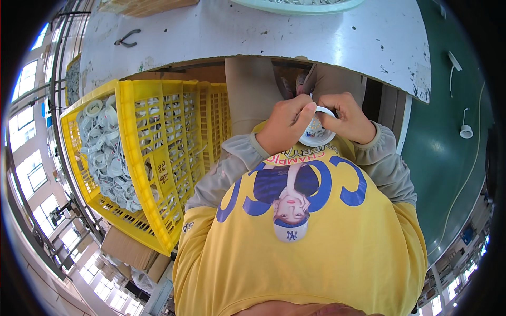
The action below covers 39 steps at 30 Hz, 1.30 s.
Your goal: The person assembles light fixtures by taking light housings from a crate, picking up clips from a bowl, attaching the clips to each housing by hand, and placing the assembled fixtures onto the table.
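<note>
Fingers (305, 114) of the left hand (284, 125) and right hand (349, 117) are closed round a white cup-shaped part (317, 140), before a yellow shirt (337, 258), apart from the near edge of the desk (316, 39).

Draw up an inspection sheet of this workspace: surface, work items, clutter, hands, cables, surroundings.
Surface: white table, marked with dark spots and scuffs.
Work items: white round part held before the torso; many pale parts in a yellow crate.
Clutter: pliers and a pale basin of small pieces on the table.
Hands: left hand and right hand both hold the round part.
Cables: apparently one, thin and pale, along the green floor.
Surroundings: windows at far left.
</note>
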{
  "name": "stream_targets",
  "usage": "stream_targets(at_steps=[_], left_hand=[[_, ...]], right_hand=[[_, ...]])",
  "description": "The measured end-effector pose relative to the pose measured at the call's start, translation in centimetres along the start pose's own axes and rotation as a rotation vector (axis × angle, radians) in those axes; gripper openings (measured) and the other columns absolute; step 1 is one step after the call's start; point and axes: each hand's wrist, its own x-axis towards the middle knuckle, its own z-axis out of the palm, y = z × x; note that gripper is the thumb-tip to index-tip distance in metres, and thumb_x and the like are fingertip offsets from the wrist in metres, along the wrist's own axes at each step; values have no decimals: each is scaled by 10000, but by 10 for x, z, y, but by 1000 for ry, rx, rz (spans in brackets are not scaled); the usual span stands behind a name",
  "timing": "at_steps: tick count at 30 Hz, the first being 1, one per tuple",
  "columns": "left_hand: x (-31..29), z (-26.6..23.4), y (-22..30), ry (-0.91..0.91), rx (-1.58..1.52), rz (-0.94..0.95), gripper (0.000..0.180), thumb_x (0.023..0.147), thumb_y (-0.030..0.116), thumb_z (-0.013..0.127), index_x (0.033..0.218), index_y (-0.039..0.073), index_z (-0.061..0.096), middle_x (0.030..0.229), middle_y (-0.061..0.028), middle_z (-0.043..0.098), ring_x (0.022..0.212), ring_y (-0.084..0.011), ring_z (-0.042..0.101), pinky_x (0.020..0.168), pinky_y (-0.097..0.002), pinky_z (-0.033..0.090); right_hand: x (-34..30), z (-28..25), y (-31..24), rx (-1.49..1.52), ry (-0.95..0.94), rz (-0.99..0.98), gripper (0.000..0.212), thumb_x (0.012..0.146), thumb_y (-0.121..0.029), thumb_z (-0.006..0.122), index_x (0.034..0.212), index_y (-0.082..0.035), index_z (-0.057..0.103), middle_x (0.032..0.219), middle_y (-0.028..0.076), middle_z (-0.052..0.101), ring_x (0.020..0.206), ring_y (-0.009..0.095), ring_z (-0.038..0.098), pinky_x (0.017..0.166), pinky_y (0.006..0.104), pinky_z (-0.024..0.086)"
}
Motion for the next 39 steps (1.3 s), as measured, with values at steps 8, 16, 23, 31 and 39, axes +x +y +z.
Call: stream_targets(at_steps=[8,16,23,31,39], left_hand=[[0,3,0,-6,103,68,218,863,185,479,750,-2,484,590,-164,439,506,-306,417,495,-364,355],[-3,-3,5,-69,6,-120,241,923,183,391,820,-9,491,670,-47,444,632,-83,394,568,-250,360],[-4,-1,-1,-51,-134,-156,257,941,208,371,832,4,481,730,10,438,679,-54,370,590,-226,339],[-4,-3,-4,-75,-185,-128,254,937,215,389,808,15,479,718,19,418,669,-40,352,581,-214,324],[-5,-3,-7,-66,-162,-106,252,936,214,395,813,16,492,707,23,429,661,-37,354,573,-212,326]], right_hand=[[-1,1,-1,-241,38,-9,140,703,-86,535,724,53,538,544,121,457,492,101,379,457,270,351],[-4,2,-1,-68,38,-46,137,719,-86,544,752,47,543,565,102,478,513,92,398,470,266,359],[-6,3,3,46,17,10,133,756,-78,553,817,39,559,642,61,543,604,51,461,535,232,397],[-6,6,5,191,-24,45,106,803,-59,530,828,40,560,698,11,554,648,23,467,552,202,394],[-5,9,20,284,-27,82,97,799,-64,537,766,28,536,660,-20,492,621,11,428,532,196,362]])
